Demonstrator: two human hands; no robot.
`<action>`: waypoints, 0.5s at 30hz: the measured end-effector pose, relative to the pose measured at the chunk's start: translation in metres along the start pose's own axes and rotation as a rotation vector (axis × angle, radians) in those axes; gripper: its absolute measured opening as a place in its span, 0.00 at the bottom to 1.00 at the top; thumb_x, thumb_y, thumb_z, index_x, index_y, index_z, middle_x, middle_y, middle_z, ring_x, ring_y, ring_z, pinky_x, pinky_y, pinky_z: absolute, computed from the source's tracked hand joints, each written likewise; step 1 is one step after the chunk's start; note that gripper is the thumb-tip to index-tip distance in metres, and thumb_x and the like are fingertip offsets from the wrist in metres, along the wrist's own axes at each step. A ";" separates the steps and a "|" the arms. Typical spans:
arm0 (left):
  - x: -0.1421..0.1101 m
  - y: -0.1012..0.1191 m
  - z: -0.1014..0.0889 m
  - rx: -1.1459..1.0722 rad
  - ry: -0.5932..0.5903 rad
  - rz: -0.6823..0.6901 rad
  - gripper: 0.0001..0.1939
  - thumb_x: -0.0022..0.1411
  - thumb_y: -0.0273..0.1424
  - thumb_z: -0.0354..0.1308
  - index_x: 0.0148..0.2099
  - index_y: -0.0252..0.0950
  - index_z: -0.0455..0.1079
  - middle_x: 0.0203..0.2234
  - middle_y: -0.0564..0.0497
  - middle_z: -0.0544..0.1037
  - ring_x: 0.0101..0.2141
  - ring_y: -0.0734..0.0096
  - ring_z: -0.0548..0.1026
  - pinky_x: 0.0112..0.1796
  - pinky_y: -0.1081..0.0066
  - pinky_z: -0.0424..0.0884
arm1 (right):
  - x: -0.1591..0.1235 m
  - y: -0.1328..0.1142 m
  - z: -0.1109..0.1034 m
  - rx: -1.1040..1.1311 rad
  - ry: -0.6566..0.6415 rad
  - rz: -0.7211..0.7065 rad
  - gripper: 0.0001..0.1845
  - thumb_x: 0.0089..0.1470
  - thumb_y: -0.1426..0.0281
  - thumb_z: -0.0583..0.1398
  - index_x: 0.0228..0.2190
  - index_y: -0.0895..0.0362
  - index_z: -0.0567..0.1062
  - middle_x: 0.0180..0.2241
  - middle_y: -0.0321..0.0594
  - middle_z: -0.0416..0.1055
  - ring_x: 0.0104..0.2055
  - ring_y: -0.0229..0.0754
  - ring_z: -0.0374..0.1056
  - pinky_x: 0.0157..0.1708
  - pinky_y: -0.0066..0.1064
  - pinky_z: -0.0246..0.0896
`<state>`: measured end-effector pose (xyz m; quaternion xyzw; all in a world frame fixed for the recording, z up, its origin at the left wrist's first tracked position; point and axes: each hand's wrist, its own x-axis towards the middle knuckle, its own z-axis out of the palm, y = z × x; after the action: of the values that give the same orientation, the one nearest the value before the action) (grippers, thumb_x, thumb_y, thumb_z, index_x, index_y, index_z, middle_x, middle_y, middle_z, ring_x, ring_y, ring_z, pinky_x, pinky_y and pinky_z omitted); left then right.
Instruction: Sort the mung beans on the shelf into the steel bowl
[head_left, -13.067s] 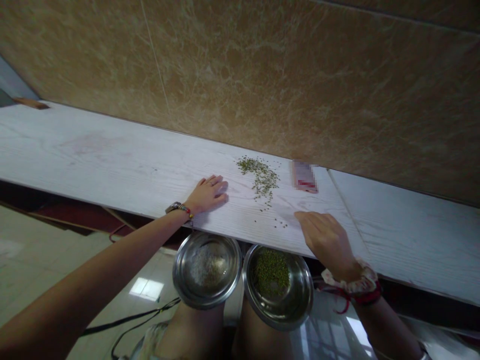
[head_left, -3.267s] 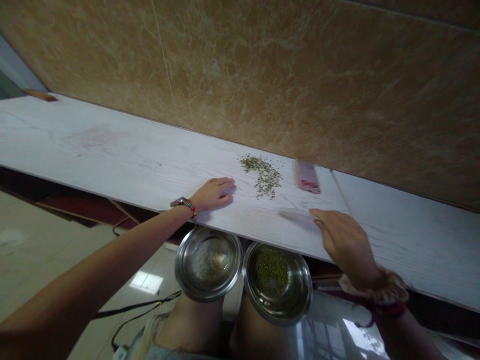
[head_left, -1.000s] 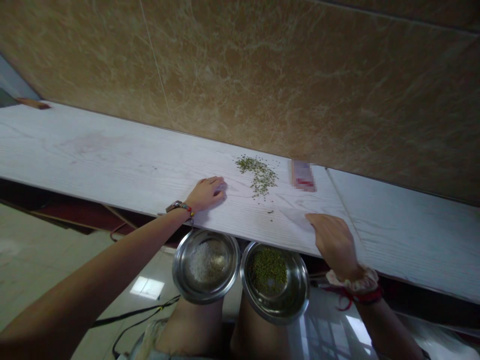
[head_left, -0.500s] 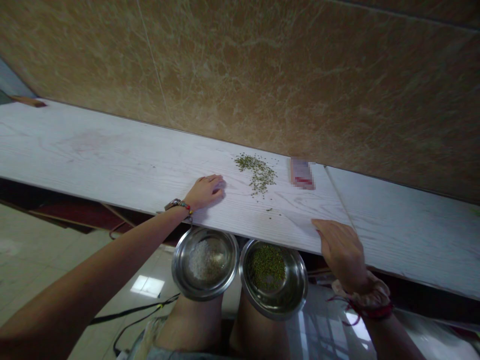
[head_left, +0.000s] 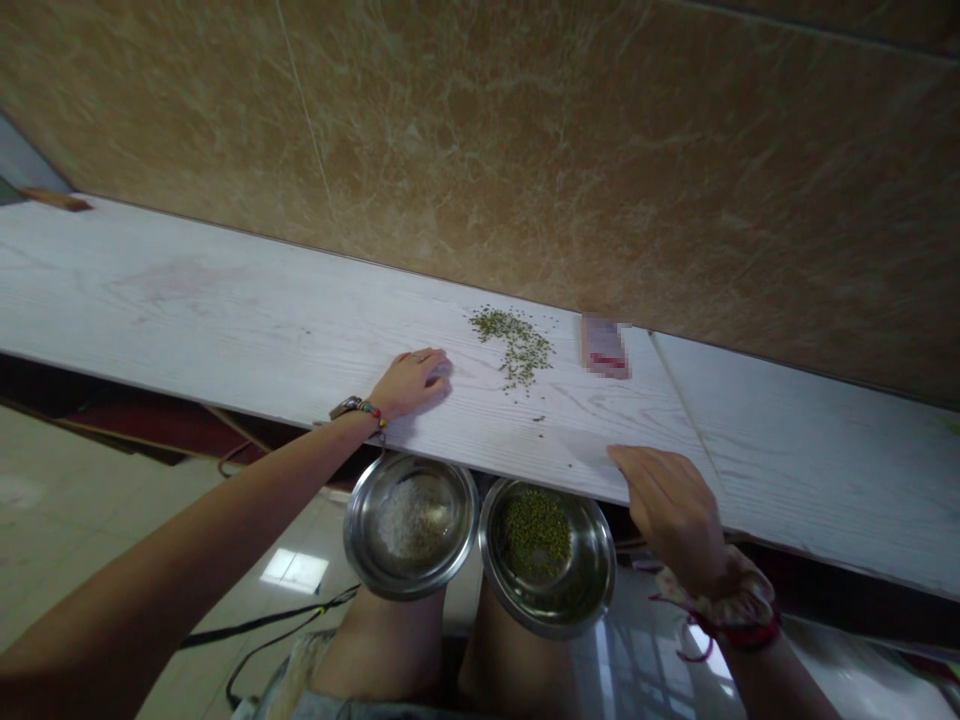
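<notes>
Small green beans, likely mung beans [head_left: 526, 352], lie scattered on the white wood-grain tabletop [head_left: 247, 300]. My left hand [head_left: 411, 383] rests on the board left of them, fingers loosely spread, holding nothing. Near the front edge, my right hand [head_left: 670, 500] has its fingers together and bent down; their tips and anything in them are hidden. Two metal bowls stand over my knees below the edge. The left bowl [head_left: 363, 565] contains white grains, probably rice. Many green beans sit in the right bowl [head_left: 592, 600], close to my right hand.
A small blurred packet [head_left: 604, 347] lies by the brown marbled wall [head_left: 480, 140]. A few stray beans and dark specks dot the board near its front edge. At the far left is a brown wooden piece [head_left: 58, 200]. Black straps [head_left: 270, 622] hang beside my legs.
My right hand has shifted slightly left and down toward the right bowl. One stray bean now lies closer to the front edge. My left hand and both bowls are unmoved.
</notes>
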<state>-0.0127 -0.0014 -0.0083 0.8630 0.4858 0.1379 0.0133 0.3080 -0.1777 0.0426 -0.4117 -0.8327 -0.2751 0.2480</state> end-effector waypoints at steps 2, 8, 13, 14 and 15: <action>0.000 0.000 0.000 -0.007 0.002 0.004 0.23 0.59 0.36 0.44 0.54 0.33 0.63 0.54 0.42 0.68 0.55 0.61 0.64 0.55 0.60 0.59 | 0.003 -0.001 0.002 0.002 -0.002 -0.019 0.22 0.49 0.85 0.49 0.45 0.60 0.69 0.34 0.45 0.75 0.38 0.42 0.70 0.39 0.34 0.62; -0.001 0.002 -0.002 -0.009 -0.001 -0.003 0.23 0.59 0.36 0.44 0.54 0.33 0.63 0.54 0.43 0.68 0.55 0.61 0.65 0.55 0.61 0.59 | 0.010 -0.005 0.006 -0.020 0.000 -0.028 0.22 0.51 0.85 0.49 0.45 0.59 0.69 0.34 0.43 0.75 0.37 0.41 0.70 0.38 0.33 0.61; -0.001 0.000 0.000 -0.029 0.011 0.008 0.22 0.58 0.35 0.45 0.54 0.34 0.63 0.53 0.44 0.70 0.54 0.60 0.66 0.54 0.61 0.60 | 0.008 0.006 0.014 -0.075 0.002 -0.008 0.20 0.51 0.84 0.50 0.44 0.59 0.69 0.33 0.43 0.75 0.37 0.41 0.69 0.39 0.34 0.60; 0.000 -0.001 0.000 -0.032 0.014 0.010 0.22 0.58 0.35 0.45 0.54 0.35 0.63 0.52 0.45 0.70 0.54 0.60 0.66 0.54 0.60 0.60 | 0.007 0.010 0.015 -0.086 0.003 -0.005 0.20 0.51 0.84 0.50 0.44 0.59 0.69 0.34 0.43 0.75 0.36 0.41 0.69 0.39 0.34 0.60; 0.000 -0.001 0.001 -0.033 0.015 0.011 0.22 0.58 0.35 0.45 0.54 0.36 0.63 0.52 0.46 0.70 0.54 0.60 0.66 0.54 0.60 0.60 | 0.007 0.013 0.016 -0.097 0.004 -0.002 0.20 0.51 0.84 0.50 0.43 0.59 0.70 0.33 0.43 0.75 0.36 0.41 0.69 0.38 0.34 0.60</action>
<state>-0.0137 -0.0011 -0.0091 0.8642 0.4790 0.1525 0.0233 0.3118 -0.1566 0.0383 -0.4219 -0.8182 -0.3163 0.2292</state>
